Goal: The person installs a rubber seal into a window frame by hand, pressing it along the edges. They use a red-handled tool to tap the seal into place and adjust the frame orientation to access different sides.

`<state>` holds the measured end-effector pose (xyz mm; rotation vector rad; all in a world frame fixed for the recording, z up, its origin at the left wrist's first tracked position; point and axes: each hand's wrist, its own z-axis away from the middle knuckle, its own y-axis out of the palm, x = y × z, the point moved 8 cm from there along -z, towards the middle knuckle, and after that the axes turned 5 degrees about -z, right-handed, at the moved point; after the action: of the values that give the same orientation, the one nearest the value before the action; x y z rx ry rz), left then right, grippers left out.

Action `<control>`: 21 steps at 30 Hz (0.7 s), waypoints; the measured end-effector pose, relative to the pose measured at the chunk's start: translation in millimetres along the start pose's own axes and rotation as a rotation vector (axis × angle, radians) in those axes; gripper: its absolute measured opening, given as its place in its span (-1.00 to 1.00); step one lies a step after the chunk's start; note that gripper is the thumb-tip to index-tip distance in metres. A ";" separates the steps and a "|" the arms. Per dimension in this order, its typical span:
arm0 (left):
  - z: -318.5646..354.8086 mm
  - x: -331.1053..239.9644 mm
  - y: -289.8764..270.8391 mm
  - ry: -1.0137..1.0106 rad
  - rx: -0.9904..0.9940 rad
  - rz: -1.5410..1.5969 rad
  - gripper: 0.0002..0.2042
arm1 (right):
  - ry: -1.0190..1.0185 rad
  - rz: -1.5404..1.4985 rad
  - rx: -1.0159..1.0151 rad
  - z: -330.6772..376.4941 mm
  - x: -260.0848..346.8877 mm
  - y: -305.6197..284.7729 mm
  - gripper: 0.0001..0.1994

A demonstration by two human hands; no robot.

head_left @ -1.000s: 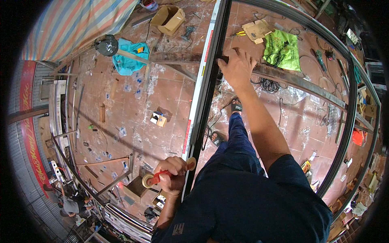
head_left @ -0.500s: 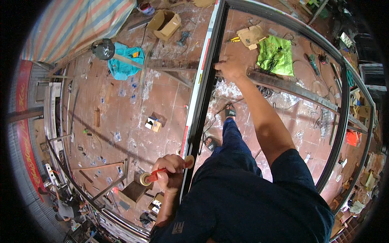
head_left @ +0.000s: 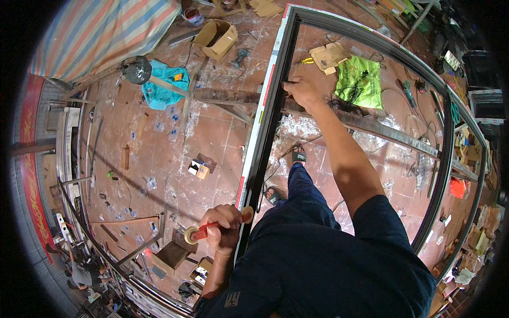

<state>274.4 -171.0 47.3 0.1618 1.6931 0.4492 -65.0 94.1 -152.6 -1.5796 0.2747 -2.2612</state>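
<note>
Terracotta floor tiles spread under us, littered with scraps, and over them we hold a big dark metal frame that runs from the top of the view down to our waist. Since a second ago our view has tipped so the frame's top corner now shows, and our right hand has slid from the inner crossbar onto the frame's left rail; its fingers curl around that rail, clamped on it. We judge this steadies the frame for work along that edge. Our left hand has barely shifted: it stays low beside the rail, fingers closed tight around the red handle of a small roller tool, one wheel sticking out left, the other touching the rail. Behind, a striped tarp hangs at upper left, a green cloth lies inside the frame, a teal cloth and a cardboard box lie outside it.
</note>
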 end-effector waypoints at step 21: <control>-75.7 18.2 50.3 -0.005 -0.021 -0.105 -0.49 | 0.118 -0.506 0.090 -23.6 14.4 -8.4 -0.67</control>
<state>190.1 -133.9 58.1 0.0585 1.6827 0.3883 -93.0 94.8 -145.5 -1.6071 -0.2233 -2.6991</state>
